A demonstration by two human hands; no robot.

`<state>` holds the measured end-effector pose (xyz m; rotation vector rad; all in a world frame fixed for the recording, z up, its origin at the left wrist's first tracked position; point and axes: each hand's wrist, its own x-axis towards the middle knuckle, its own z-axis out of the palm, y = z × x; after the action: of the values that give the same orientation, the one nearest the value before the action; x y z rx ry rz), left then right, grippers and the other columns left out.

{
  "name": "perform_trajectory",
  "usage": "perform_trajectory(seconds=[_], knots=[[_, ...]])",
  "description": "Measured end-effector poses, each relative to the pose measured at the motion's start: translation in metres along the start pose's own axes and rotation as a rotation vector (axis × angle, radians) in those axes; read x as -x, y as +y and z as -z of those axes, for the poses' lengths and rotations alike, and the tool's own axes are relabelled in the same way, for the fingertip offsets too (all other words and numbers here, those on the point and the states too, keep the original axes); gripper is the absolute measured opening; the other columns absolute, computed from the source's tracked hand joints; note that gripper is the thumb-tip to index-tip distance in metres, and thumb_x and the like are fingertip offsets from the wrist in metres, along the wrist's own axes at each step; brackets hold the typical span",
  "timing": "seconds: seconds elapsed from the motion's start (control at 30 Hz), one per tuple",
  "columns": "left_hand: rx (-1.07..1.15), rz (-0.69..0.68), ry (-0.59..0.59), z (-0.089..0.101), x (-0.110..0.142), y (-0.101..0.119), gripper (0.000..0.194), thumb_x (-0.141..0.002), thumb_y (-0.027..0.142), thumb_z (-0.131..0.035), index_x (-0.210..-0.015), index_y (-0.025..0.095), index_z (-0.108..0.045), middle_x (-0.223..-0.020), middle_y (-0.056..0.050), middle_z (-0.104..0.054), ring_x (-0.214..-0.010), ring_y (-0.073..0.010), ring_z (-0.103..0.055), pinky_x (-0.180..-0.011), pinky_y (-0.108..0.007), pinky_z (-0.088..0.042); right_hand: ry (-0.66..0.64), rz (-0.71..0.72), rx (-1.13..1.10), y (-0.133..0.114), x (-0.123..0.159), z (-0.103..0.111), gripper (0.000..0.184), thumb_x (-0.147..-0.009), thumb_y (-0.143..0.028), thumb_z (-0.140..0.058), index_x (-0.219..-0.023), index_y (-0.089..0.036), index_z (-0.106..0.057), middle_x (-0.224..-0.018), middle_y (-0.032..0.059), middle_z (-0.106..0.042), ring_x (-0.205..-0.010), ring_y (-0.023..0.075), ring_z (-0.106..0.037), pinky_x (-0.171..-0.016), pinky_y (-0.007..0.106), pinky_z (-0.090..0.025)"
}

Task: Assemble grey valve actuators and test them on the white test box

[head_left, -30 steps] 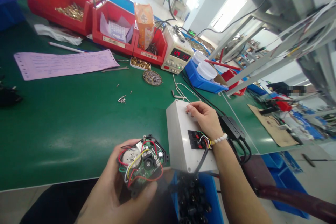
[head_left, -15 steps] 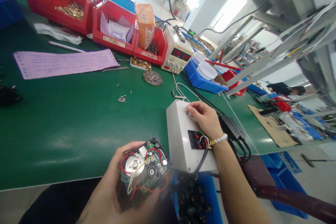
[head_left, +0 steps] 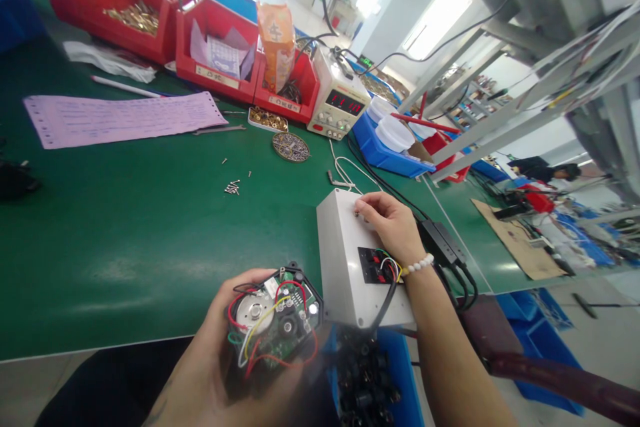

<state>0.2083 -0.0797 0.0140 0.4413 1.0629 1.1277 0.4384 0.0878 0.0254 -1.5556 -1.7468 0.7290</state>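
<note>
My left hand (head_left: 213, 347) is wrapped round an open black housing with a circuit board (head_left: 287, 313), its component side facing up. A round silver motor (head_left: 254, 311) sits at the board's left, with red, yellow, white and green wires looping over it. To the right stands a light grey control box (head_left: 345, 260) with a black terminal block (head_left: 370, 265) on its face, wires plugged in. On the upper part of that face, the thumb and forefinger of my right hand (head_left: 387, 220) pinch a small metal switch (head_left: 357, 213), mostly covered by the fingertips.
Small screws (head_left: 232, 187) lie on the green bench (head_left: 150, 233). Behind are a pink paper (head_left: 125, 120), a wrench (head_left: 220, 129), red bins (head_left: 215, 47) and a power supply (head_left: 340, 97) with lit digits. Below the box, a blue crate (head_left: 407, 380) holds black parts.
The digits on the power supply read differently. The housing has tilted very slightly in my left hand; my right hand keeps its place on the box.
</note>
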Motion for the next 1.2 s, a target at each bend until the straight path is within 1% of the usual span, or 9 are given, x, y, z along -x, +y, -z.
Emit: perform_trajectory(seconds=[0.13,0.2,0.3,0.43,0.57,0.73,0.9,1.07,1.2], knots=[[0.075,0.169,-0.091,0.016,-0.009,-0.002,0.067,-0.063,0.044,-0.091,-0.121,0.022,-0.065,-0.109,-0.011,-0.078,-0.102,-0.0328,-0.073,-0.083,-0.034,-0.061,-0.001,0.005,0.001,0.001,0.000,0.000,0.032,-0.075,-0.048,-0.070,-0.081,-0.017,-0.067,-0.074,0.0023,-0.066,-0.067,0.0163,-0.057,-0.066,0.029,-0.044],[0.215,0.289,-0.150,0.022,-0.013,-0.002,0.057,-0.074,0.052,-0.082,-0.120,0.021,-0.070,-0.115,-0.011,-0.078,-0.108,-0.0324,-0.071,-0.084,-0.035,-0.061,-0.001,0.006,-0.001,0.001,0.000,0.001,0.032,-0.075,-0.048,-0.070,-0.081,-0.017,-0.067,-0.074,0.0024,-0.067,-0.067,0.0163,-0.057,-0.066,0.029,-0.043],[0.353,0.384,-0.125,0.021,-0.013,0.002,0.047,-0.083,0.053,-0.075,-0.116,0.020,-0.075,-0.117,-0.011,-0.077,-0.105,-0.0293,-0.072,-0.082,-0.033,-0.060,0.000,0.006,-0.002,0.001,-0.001,0.001,0.033,-0.075,-0.049,-0.070,-0.081,-0.017,-0.067,-0.075,0.0027,-0.067,-0.068,0.0164,-0.057,-0.066,0.029,-0.043],[0.383,0.390,-0.099,0.015,-0.010,0.007,0.046,-0.082,0.053,-0.076,-0.112,0.018,-0.077,-0.115,-0.012,-0.078,-0.098,-0.0268,-0.072,-0.077,-0.031,-0.060,0.000,0.003,0.003,0.002,0.000,0.001,0.034,-0.075,-0.049,-0.070,-0.082,-0.017,-0.067,-0.075,0.0025,-0.067,-0.068,0.0161,-0.056,-0.067,0.029,-0.043],[0.422,0.398,-0.126,0.015,-0.008,0.007,0.043,-0.086,0.052,-0.072,-0.113,0.019,-0.076,-0.114,-0.012,-0.079,-0.100,-0.0265,-0.072,-0.082,-0.031,-0.060,0.000,0.005,0.006,0.002,0.000,0.001,0.033,-0.076,-0.049,-0.070,-0.082,-0.017,-0.067,-0.075,0.0025,-0.067,-0.068,0.0161,-0.056,-0.067,0.029,-0.043],[0.427,0.446,-0.111,0.016,-0.009,0.006,0.045,-0.080,0.051,-0.079,-0.110,0.018,-0.076,-0.115,-0.013,-0.078,-0.098,-0.0264,-0.073,-0.079,-0.030,-0.060,0.000,0.009,0.011,0.003,-0.001,0.001,0.033,-0.076,-0.049,-0.070,-0.082,-0.017,-0.067,-0.075,0.0028,-0.067,-0.068,0.0163,-0.057,-0.066,0.029,-0.044],[0.479,0.455,-0.131,0.015,-0.008,0.007,0.038,-0.088,0.049,-0.071,-0.109,0.018,-0.076,-0.112,-0.011,-0.079,-0.099,-0.0262,-0.074,-0.082,-0.030,-0.060,-0.016,0.014,0.017,0.002,0.000,0.001,0.033,-0.077,-0.050,-0.069,-0.083,-0.018,-0.067,-0.076,0.0030,-0.067,-0.069,0.0166,-0.056,-0.068,0.030,-0.044],[0.464,0.421,-0.123,0.014,-0.007,0.007,0.033,-0.089,0.046,-0.071,-0.107,0.020,-0.078,-0.107,-0.009,-0.081,-0.099,-0.0253,-0.075,-0.082,-0.028,-0.060,-0.036,0.021,0.028,0.000,-0.001,0.000,0.032,-0.072,-0.047,-0.075,-0.085,-0.018,-0.069,-0.076,0.0020,-0.066,-0.066,0.0156,-0.053,-0.064,0.029,-0.043],[0.533,0.453,-0.175,0.014,-0.006,0.009,0.035,-0.089,0.047,-0.071,-0.107,0.019,-0.080,-0.110,-0.008,-0.080,-0.094,-0.0221,-0.076,-0.081,-0.025,-0.060,-0.028,0.019,0.021,0.001,-0.005,0.000,0.032,-0.073,-0.048,-0.072,-0.083,-0.018,-0.067,-0.074,0.0026,-0.067,-0.067,0.0166,-0.057,-0.065,0.029,-0.044]])
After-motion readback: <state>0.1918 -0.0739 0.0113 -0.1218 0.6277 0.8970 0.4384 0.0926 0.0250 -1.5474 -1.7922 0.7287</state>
